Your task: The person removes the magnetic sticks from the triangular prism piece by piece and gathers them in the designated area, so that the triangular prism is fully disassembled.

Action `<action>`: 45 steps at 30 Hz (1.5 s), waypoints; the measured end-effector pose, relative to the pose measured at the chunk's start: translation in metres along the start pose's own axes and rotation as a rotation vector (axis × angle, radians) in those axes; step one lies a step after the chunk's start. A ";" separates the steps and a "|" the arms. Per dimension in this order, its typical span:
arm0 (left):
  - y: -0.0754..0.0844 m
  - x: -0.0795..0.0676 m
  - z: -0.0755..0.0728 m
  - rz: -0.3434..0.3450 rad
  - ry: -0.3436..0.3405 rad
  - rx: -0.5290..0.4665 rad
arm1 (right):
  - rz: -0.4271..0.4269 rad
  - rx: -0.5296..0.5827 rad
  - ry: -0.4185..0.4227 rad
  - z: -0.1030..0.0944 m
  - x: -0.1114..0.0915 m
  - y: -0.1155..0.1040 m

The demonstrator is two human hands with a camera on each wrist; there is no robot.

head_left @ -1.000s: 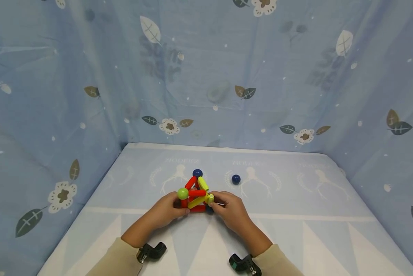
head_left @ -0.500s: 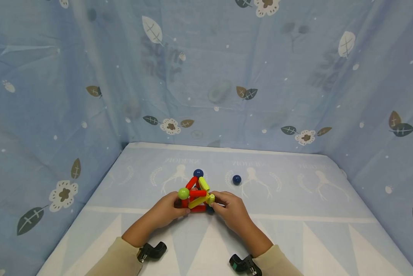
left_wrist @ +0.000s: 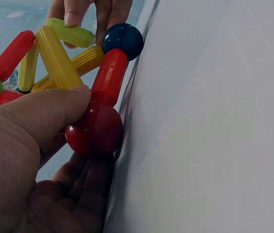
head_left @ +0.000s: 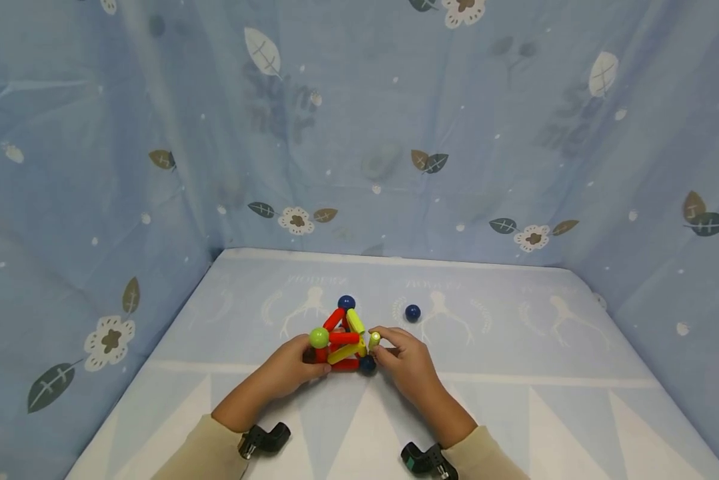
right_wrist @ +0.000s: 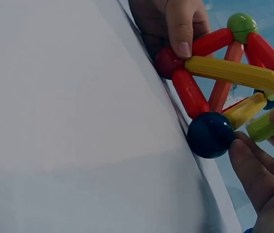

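My left hand grips the near left corner of a magnetic stick-and-ball frame, its thumb by a dark red ball. Red sticks, yellow sticks and a yellow-green stick make up the frame. A green ball tops its left side; one blue ball sits at the back, another dark blue ball at the near right corner. Between thumb and fingers, my right hand pinches a separate yellow-green magnetic stick, held close to the frame's right side. A fingertip lies by the near blue ball.
A loose blue ball lies on the cloth-covered table, behind my right hand. Blue patterned curtains close off the back and both sides. Black wrist cameras sit at both cuffs.
My right hand has shifted slightly right with the yellow-green stick, opening a small gap from the frame and uncovering the near blue ball. My left hand stays in place.
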State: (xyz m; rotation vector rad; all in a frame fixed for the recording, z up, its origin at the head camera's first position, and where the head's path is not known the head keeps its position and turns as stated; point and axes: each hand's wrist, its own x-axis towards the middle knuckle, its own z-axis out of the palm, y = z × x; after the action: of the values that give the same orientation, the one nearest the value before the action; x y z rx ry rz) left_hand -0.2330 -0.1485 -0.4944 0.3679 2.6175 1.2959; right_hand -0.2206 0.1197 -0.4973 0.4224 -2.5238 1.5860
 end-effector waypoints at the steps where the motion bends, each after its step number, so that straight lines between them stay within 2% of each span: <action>1: 0.001 0.000 0.000 -0.001 0.002 0.006 | 0.009 0.005 0.011 -0.001 0.001 0.000; 4: 0.002 0.000 -0.001 -0.003 -0.001 0.019 | 0.036 -0.004 0.019 -0.003 0.002 0.001; 11: 0.001 0.001 -0.001 0.005 -0.036 -0.040 | 0.023 -0.214 0.030 -0.013 0.006 0.004; 15: 0.001 0.001 0.000 0.000 -0.037 -0.049 | 0.052 -0.274 0.026 -0.026 0.010 0.007; 21: 0.000 0.002 0.001 -0.010 -0.051 -0.061 | 0.116 -0.330 0.009 -0.053 0.018 0.019; 26: 0.002 0.003 0.003 -0.005 -0.049 -0.032 | 0.173 -0.380 0.002 -0.084 0.024 0.030; 32: 0.003 -0.001 0.000 -0.024 -0.001 -0.003 | 0.239 -0.387 0.021 -0.115 0.038 0.042; 37: 0.003 -0.002 -0.001 -0.033 0.001 0.012 | 0.312 -0.388 -0.011 -0.132 0.049 0.057; 42: 0.002 -0.001 -0.001 -0.016 -0.041 -0.061 | 0.340 -0.458 -0.079 -0.140 0.058 0.069; 45: 0.002 0.000 -0.001 -0.006 -0.047 -0.063 | 0.356 -0.480 -0.095 -0.143 0.061 0.071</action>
State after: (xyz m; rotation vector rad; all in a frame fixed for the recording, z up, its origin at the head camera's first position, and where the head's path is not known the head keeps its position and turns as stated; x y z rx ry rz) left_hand -0.2332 -0.1475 -0.4923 0.3758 2.5301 1.3477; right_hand -0.3060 0.2672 -0.4795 -0.0128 -3.0553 0.9938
